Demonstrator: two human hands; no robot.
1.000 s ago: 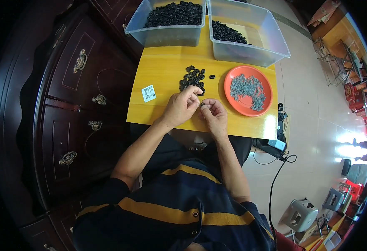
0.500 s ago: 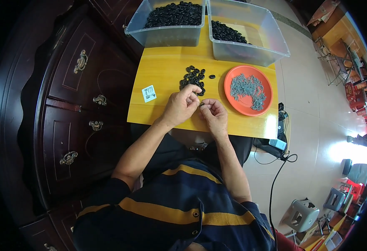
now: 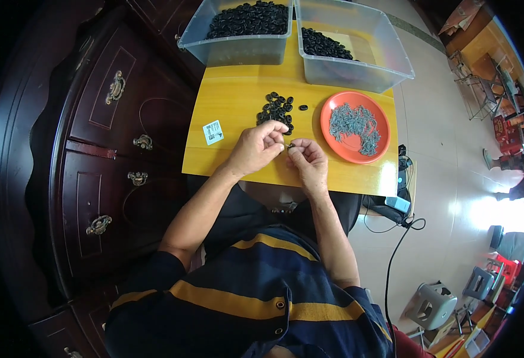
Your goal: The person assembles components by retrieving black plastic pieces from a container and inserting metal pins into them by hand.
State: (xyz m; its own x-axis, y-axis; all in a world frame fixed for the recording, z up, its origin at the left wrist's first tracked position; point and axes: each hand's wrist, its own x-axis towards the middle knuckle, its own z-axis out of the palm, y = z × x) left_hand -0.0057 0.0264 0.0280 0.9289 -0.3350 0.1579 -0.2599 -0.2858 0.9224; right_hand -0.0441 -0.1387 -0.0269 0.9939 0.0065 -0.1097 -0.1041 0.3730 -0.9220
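Observation:
Over the near part of the yellow table (image 3: 226, 161), my two hands meet with their fingertips almost touching. A small dark piece (image 3: 290, 146) shows at the tips of my right hand (image 3: 310, 164), pinched between thumb and forefinger. My left hand (image 3: 255, 149) has its fingers curled and its thumb pressed in beside that piece; what it holds, if anything, is hidden. Just beyond my left fingers lies a loose pile of black oval rings (image 3: 276, 110), one single ring (image 3: 303, 108) apart from it. Right of my hands, an orange-red plate (image 3: 339, 151) holds many small grey screw-like pieces (image 3: 351, 122).
Two clear plastic bins (image 3: 244, 52) (image 3: 357, 74) with black rings stand at the table's far edge. A white label (image 3: 213, 132) lies on the left. Dark wooden drawers (image 3: 95, 179) flank the table. A black cable (image 3: 387, 286) and grey stool (image 3: 432, 305) are on the right.
My hands have shifted very slightly, still fingertip to fingertip with the dark piece between them. At the far right, a dark shape like a person's leg has come into view.

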